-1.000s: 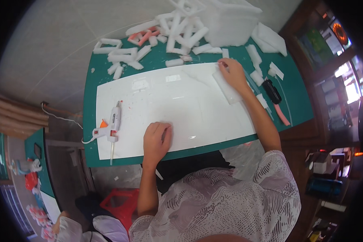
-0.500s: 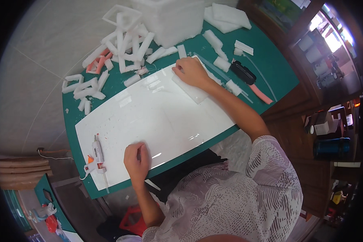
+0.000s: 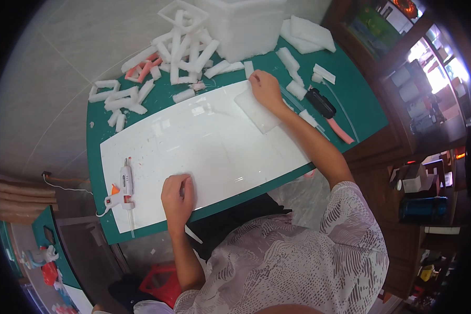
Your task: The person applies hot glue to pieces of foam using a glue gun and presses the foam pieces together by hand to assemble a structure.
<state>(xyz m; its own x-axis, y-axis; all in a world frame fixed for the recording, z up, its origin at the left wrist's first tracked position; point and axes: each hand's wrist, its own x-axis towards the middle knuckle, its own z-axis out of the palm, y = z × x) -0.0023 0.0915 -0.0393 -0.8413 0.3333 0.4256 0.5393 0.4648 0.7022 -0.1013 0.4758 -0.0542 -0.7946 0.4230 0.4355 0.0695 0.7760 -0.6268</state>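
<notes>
My right hand reaches to the far right of a glossy white board, fingers curled. Beneath its wrist and forearm lies a flat, pale foam sheet. Whether the fingers hold anything is hidden. Resting at the board's near edge, my left hand is loosely closed, and nothing shows in it. A narrow white piece appears beside the left wrist, past the table edge; its kind is unclear. A white glue gun with an orange trigger lies to the left of that hand, its nozzle pointing away from me.
Cut white foam strips and frames pile at the far side of the green tabletop, some pink. Behind stands a large white foam box. Foam slabs, a black-and-pink tool and clear sticks lie right. A red stool stands below.
My right hand has shifted right and farther away, baring more of the foam sheet's far left corner. My left hand stays near the board's front edge. The whole view has shifted slightly.
</notes>
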